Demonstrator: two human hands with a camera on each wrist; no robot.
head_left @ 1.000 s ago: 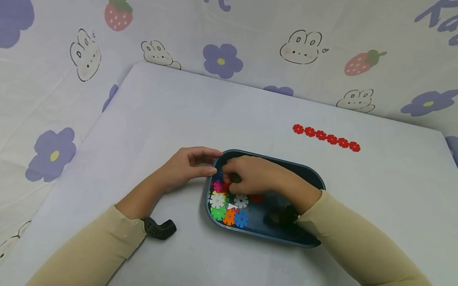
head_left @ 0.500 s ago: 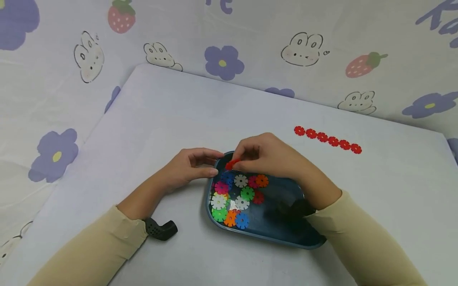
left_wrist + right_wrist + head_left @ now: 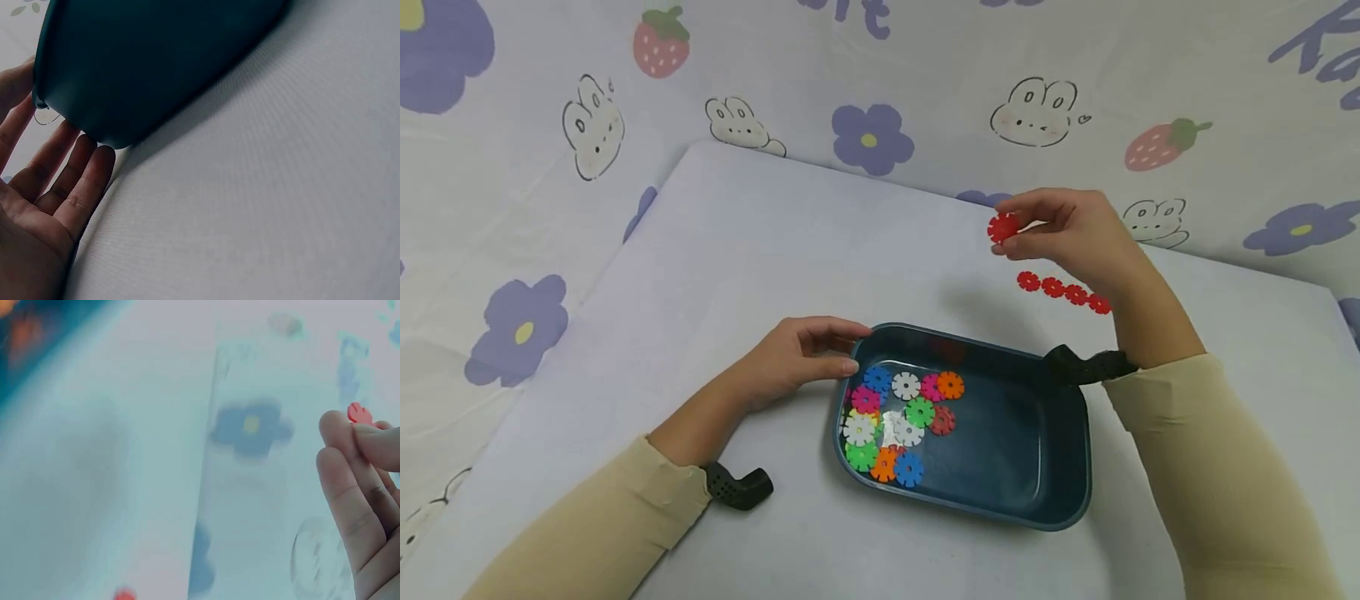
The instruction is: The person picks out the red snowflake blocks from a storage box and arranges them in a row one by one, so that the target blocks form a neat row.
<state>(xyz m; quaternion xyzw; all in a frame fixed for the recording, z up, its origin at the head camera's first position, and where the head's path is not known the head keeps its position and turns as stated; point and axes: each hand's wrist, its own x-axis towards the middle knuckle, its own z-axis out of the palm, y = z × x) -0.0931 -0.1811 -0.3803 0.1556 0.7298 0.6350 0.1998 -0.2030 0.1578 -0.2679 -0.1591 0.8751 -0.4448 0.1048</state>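
1. Right hand (image 3: 1067,229): pinching one red disc (image 3: 1002,228) between thumb and fingertips. Right wrist view agrees: only a small part of the disc pokes out at the fingertips.
2. Disc is in the air, tilted, off the table (image 3: 775,242). In the head view it shows just past the left end of the red row (image 3: 1060,289), on the far side. Exact height: can't tell.
3. Left hand (image 3: 805,354): fingers loosely extended, a bit spread, tips and thumb touching the bin's left end. Bin (image 3: 985,454) sits near-left of the row. Light contact is plenty; no need to squeeze or drag it.
4. Judgement: step in hand is a carry, disc not yet set down. If it's meant for the row, the left end is the sensible side: visible, and the right end is hidden behind the right arm.
5. Approach from above, lay it flat, then slide to meet the end disc. Coming in low could knock the row crooked.
6. Pinch by the edge, light but firm. Disc looks thin, so too much squeeze may flip it out.
7. Let go only once flat; lift fingers straight up.
8. Watch the right wrist cam (image 3: 1082,367): overlaps the bin's far-right corner in view; contact can't be told. Give the rim room.
9. Mixed discs (image 3: 920,412) lie in the bin's left half; don't jog it.
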